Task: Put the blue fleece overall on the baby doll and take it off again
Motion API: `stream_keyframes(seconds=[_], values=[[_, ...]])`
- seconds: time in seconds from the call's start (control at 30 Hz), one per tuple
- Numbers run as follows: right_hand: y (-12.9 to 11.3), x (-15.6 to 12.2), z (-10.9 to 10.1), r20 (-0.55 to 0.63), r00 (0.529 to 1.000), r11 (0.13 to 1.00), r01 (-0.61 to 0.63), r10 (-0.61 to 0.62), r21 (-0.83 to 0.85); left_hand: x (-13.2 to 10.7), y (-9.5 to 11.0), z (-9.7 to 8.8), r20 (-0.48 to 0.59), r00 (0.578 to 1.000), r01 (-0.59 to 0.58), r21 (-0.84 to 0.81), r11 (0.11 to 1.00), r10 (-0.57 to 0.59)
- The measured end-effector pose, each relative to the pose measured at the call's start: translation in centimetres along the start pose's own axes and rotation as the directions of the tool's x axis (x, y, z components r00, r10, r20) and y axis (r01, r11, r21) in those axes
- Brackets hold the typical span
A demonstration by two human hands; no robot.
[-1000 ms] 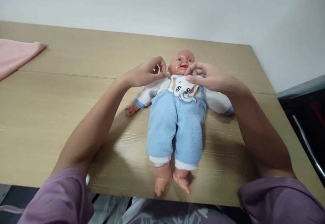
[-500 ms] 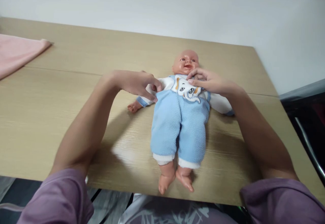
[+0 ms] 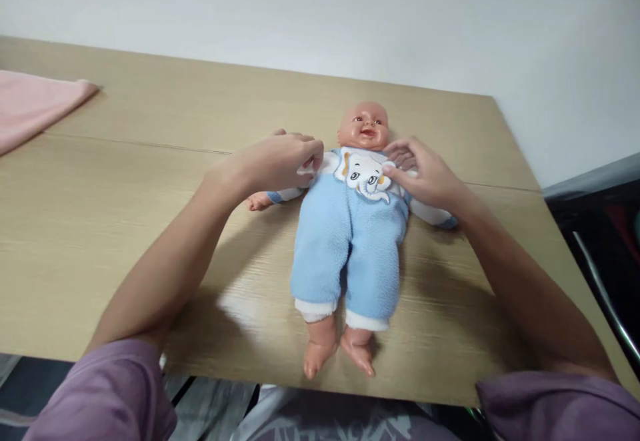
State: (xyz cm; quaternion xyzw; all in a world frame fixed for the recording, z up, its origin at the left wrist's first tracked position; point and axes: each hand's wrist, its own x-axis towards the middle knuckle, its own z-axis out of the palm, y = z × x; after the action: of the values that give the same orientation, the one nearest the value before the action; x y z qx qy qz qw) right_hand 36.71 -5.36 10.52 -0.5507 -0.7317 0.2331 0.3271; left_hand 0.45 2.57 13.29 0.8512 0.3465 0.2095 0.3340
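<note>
A baby doll (image 3: 367, 131) lies on its back with its feet towards me. It wears a fleecy light-blue outfit (image 3: 325, 241) with white sleeves and an elephant face (image 3: 367, 174) on the chest. At the doll's shoulder on the left side, my left hand (image 3: 287, 158) has its fingers curled in against the white sleeve (image 3: 327, 161); its thumb is blurred and mostly hidden. My right hand (image 3: 420, 168) is at the other side of the chest, thumb and fingers apart, with the thumb by the elephant's ear. The doll's sleeve on that side is partly covered by my hand.
The wooden table (image 3: 125, 228) has a seam running across it. A folded pink cloth (image 3: 40, 104) lies at the far left. Behind the table stands a white wall (image 3: 320, 14). Dark things with a metal bar (image 3: 600, 281) are beyond the right edge.
My left fingers have curled in at the doll's sleeve, and the doll's arm there sits slightly higher. My right hand has shifted right, off the middle of the chest, uncovering more of the elephant face.
</note>
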Motion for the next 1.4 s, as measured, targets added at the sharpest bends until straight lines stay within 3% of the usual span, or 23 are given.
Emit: stream_keyframes(seconds=[0.07,0.17,0.27,0.37,0.47,0.57,0.67,0.8,0.97,1.07,1.13,1.23,1.4], values=[[0.6,-3.4,-0.9,-0.064,0.997,0.989,0.024,-0.034,-0.147,-0.3,1.7,0.1,-0.042,0.996,-0.076,0.000,0.997,0.076],[2.1,-8.8,-2.5,-0.042,0.999,0.958,-0.016,0.004,-0.288,0.3,4.5,1.6,-0.085,0.972,-0.220,0.002,0.975,0.220],[4.2,-12.5,-3.6,-0.051,0.998,0.947,-0.060,0.046,-0.316,2.8,6.4,5.1,-0.090,0.930,-0.352,0.065,0.934,0.356],[5.8,-13.7,-3.9,-0.075,0.993,0.957,-0.113,0.096,-0.266,6.4,6.7,9.5,0.005,0.904,-0.419,0.204,0.885,0.427],[6.4,-13.5,-4.0,-0.166,0.968,0.966,-0.215,0.191,-0.145,8.9,6.1,12.5,0.139,0.915,-0.404,0.339,0.850,0.379],[6.4,-12.7,-4.2,-0.323,0.911,0.966,-0.251,0.257,0.060,9.5,5.3,13.4,0.169,0.916,-0.400,0.390,0.829,0.363],[6.6,-10.8,-4.2,-0.376,0.897,0.958,-0.145,0.233,0.247,9.0,4.8,13.3,0.155,0.882,-0.471,0.320,0.822,0.445],[7.1,-6.8,-3.1,-0.420,0.898,0.921,0.045,0.132,0.387,8.3,4.4,13.1,0.112,0.790,-0.612,0.222,0.759,0.603],[6.6,-3.5,0.1,-0.404,0.914,0.913,0.202,-0.044,0.355,7.4,4.4,13.0,0.044,0.664,-0.702,0.381,0.602,0.746],[5.9,-3.6,1.7,-0.339,0.920,0.942,0.273,-0.196,0.196,6.8,4.3,12.9,0.034,0.617,-0.717,0.435,0.545,0.786],[5.7,-4.1,2.2,-0.303,0.897,0.933,0.355,-0.323,0.057,6.6,4.3,12.7,0.010,0.601,-0.726,0.425,0.541,0.799],[5.8,-4.9,1.8,-0.247,0.871,0.902,0.432,-0.425,-0.029,6.8,4.5,12.2,-0.064,0.622,-0.728,0.319,0.606,0.781],[5.9,-6.2,1.1,-0.122,0.920,0.925,0.379,-0.372,0.033,8.0,4.6,11.4,-0.143,0.785,-0.606,0.025,0.795,0.603]])
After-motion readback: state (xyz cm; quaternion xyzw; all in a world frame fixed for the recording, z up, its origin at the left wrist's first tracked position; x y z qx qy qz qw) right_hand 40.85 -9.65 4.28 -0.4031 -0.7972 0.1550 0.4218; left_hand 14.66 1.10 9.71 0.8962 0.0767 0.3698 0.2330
